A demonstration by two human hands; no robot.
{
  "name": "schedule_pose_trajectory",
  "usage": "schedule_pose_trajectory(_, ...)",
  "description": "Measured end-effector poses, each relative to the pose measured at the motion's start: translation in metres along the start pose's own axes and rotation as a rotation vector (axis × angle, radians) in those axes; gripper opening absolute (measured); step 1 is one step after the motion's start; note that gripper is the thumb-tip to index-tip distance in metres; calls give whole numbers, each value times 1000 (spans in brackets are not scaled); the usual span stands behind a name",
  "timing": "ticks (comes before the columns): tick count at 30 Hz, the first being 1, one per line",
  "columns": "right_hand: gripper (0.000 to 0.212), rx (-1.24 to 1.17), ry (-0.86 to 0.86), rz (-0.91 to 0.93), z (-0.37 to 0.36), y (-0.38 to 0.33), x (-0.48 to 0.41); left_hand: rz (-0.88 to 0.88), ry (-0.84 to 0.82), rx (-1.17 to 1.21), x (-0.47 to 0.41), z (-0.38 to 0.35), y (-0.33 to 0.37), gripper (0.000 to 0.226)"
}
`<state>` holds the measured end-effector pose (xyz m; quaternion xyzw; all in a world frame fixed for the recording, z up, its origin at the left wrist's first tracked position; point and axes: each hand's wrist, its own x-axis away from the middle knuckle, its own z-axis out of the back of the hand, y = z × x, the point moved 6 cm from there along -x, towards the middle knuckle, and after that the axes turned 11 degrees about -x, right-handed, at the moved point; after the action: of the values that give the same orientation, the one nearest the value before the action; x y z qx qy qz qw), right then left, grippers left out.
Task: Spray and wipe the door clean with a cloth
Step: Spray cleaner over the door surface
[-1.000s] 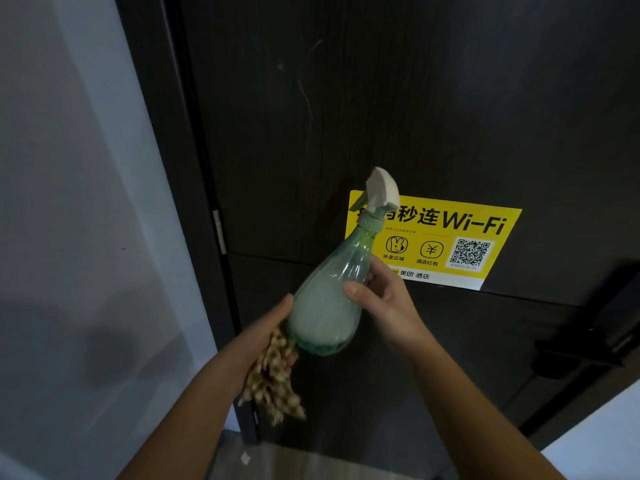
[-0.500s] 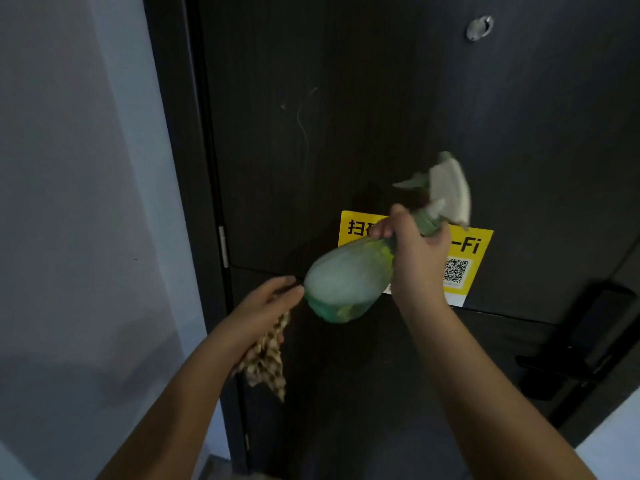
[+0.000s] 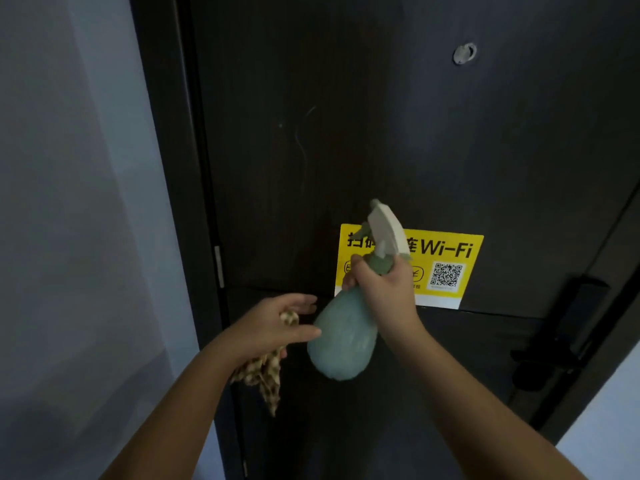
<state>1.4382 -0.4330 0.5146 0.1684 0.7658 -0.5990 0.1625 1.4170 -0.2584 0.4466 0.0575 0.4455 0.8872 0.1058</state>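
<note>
A dark door (image 3: 346,116) fills the view, with a faint pale streak on its upper panel. My right hand (image 3: 384,289) grips the neck of a green spray bottle (image 3: 341,341); its white trigger head (image 3: 386,230) points up and left toward the door. My left hand (image 3: 277,327) holds a brown checked cloth (image 3: 263,375) that hangs below the palm, with thumb and forefinger stretched toward the bottle's body.
A yellow Wi-Fi sticker (image 3: 446,258) with a QR code sits on the door behind the bottle. A black lever handle and lock plate (image 3: 561,341) are at the right. A peephole (image 3: 464,54) is higher up. Grey wall (image 3: 69,237) on the left.
My right hand took the bottle by its neck and turned it upright, with the nozzle toward the door. My left hand let go of the bottle's base and keeps the cloth.
</note>
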Motion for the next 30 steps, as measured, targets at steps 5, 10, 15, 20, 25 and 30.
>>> schedule_pose_trajectory(5,29,-108,67,5,-12,-8,-13,-76,-92,-75,-9,16,12,78)
schedule_pose_trajectory(10,37,-195,11,114,-47,-69,-56,-202,16,-107,-23,79,58,83)
schedule_pose_trajectory(15,12,-299,-71,185,-87,-135,-104,-319,124,-113,-33,150,117,72)
schedule_pose_trajectory(20,29,-301,-148,272,-123,-190,-141,-427,237,-162,-42,209,162,71)
schedule_pose_trajectory(25,27,-100,-189,468,-160,-235,-167,-479,304,-269,-59,247,188,79)
schedule_pose_trajectory(30,20,58,-150,454,-185,-251,-200,-606,704,-483,-56,307,228,45)
